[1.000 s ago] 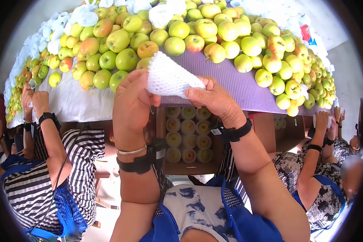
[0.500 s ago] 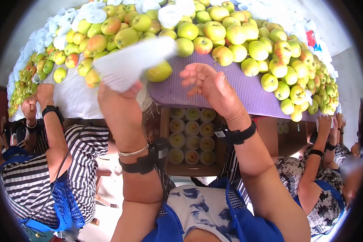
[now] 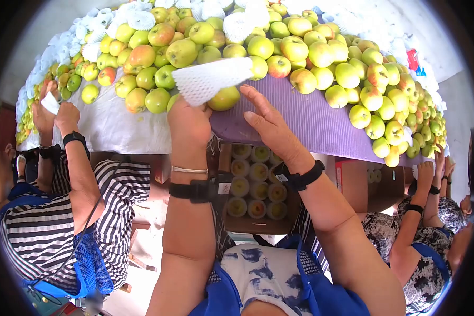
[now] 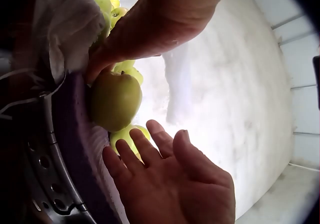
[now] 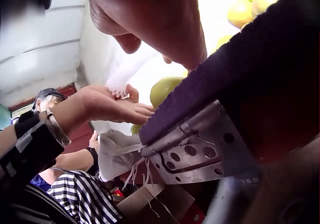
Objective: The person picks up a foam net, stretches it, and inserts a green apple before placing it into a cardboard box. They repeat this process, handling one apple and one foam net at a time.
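My left hand (image 3: 188,124) holds a white foam net sleeve (image 3: 211,79), which sticks out above the hand toward the right. Just past its fingers a yellow-green apple (image 3: 224,98) sits by the edge of the purple mat (image 3: 279,116). In the left wrist view the left fingers reach down beside this apple (image 4: 116,99). My right hand (image 3: 268,124) holds nothing; its fingers are spread apart, close to the apple's right side. From the right wrist, the left hand (image 5: 112,104) shows with the sleeve (image 5: 122,76) between thumb and fingers.
A heap of green and reddish apples (image 3: 321,52) covers the back of the table, with white foam nets (image 3: 142,20) behind. Below the table edge stands a carton (image 3: 258,226) holding rows of netted apples. People work on both sides, one in striped clothing (image 3: 37,226).
Both hands held the foam sleeve at first. The right hand let go, and the left hand swung left with the sleeve, then back right beside the apple. The right hand has come nearer that apple.
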`<state>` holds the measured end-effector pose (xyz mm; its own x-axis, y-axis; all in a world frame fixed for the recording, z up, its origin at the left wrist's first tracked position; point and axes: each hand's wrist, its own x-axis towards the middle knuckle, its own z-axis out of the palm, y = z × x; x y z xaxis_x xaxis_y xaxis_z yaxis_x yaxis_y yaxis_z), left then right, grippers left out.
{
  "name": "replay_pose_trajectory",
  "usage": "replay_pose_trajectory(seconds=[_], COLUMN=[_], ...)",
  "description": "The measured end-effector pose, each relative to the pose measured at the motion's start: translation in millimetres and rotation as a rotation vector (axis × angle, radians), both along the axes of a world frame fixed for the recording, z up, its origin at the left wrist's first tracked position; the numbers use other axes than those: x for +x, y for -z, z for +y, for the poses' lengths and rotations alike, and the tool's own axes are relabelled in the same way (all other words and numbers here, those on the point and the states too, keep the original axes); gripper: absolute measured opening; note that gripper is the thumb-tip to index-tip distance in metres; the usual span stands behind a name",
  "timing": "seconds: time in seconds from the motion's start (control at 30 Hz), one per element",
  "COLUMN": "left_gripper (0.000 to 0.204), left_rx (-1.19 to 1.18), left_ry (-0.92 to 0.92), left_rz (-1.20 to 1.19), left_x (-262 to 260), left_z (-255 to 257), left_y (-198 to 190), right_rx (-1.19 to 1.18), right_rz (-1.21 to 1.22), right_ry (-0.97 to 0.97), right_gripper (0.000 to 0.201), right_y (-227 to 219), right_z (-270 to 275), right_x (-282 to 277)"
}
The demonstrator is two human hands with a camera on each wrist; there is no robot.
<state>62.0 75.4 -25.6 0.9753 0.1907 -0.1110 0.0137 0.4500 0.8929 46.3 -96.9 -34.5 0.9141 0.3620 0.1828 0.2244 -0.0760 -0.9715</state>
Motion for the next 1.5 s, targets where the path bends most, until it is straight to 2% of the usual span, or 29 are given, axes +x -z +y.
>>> replay_pose_trajectory(seconds=[0.03,0.13,0.23,0.33,0.43,0.53,0.63,0.73,0.83,0.93,1.0,1.07,1.17,1.27,1.37,1.4,1.5], left_gripper=[0.038,0.035,0.035,0.036,0.037,0.037,0.038,0.038,0.037,0.035,0.035,0.027,0.013,0.012,0.011,0.012,0.015], left_rx=[0.030,0.024,-0.432,-0.388,-0.423,-0.615,-0.766,-0.844,-0.560,-0.637,0.118,-0.041,-0.053,0.111,0.244,0.218,0.446], left_ry=[-0.001,0.020,-0.030,0.047,0.032,0.016,0.062,0.134,0.073,0.046,-0.137,-0.340,-0.428,-0.427,-0.345,-0.336,-0.316], left_rz=[0.034,0.017,0.068,-0.058,-0.030,0.057,0.022,-0.046,-0.090,-0.174,-0.264,-0.158,-0.150,-0.126,-0.197,-0.245,-0.250], left_x=[0.9,2.4,0.9,1.7,5.3,5.3,3.0,-0.6,-8.7,-7.4,1.8,-6.2,-11.1,-13.4,-10.2,-10.2,-13.8], left_z=[-3.9,-5.0,-19.7,-25.6,-26.5,-26.4,-18.9,-22.2,-42.5,-47.6,-18.6,-21.6,-13.9,-31.3,-42.0,-47.6,-58.2], left_y=[-1.2,-4.8,-25.4,-23.9,-17.0,-14.9,-6.4,-7.3,-11.2,-9.6,12.2,-23.9,-25.7,-29.2,-14.5,-12.6,-12.2], right_rx=[-0.018,0.183,0.288,0.352,0.363,0.490,0.337,0.298,0.357,0.535,0.692,0.807,0.873,0.851,0.859,0.869,0.847], right_rz=[0.001,0.119,0.284,0.278,0.328,0.384,0.318,0.133,0.340,0.492,0.547,0.581,0.571,0.535,0.544,0.547,0.532], right_ry=[-0.003,-0.006,0.089,0.137,0.117,0.097,0.152,0.128,0.078,0.045,-0.080,-0.180,-0.256,-0.240,-0.214,-0.211,-0.154], right_gripper=[0.051,0.050,0.050,0.049,0.048,0.044,0.047,0.053,0.059,0.058,0.057,0.058,0.060,0.060,0.060,0.060,0.062], right_y=[1.9,6.4,7.4,17.3,18.7,11.6,-7.6,-13.1,-27.1,-24.7,-24.1,-26.8,-30.0,-27.5,-29.9,-29.8,-35.2], right_z=[-1.6,-1.9,-3.6,-2.1,-0.4,6.7,4.3,1.6,-2.7,-12.9,-22.6,-28.7,-33.7,-36.8,-38.9,-41.2,-49.7], right_x=[1.2,1.9,3.3,3.8,-0.2,-4.5,-9.2,-6.1,-12.9,-13.0,-11.7,-14.0,-17.2,-17.3,-18.7,-19.3,-20.0])
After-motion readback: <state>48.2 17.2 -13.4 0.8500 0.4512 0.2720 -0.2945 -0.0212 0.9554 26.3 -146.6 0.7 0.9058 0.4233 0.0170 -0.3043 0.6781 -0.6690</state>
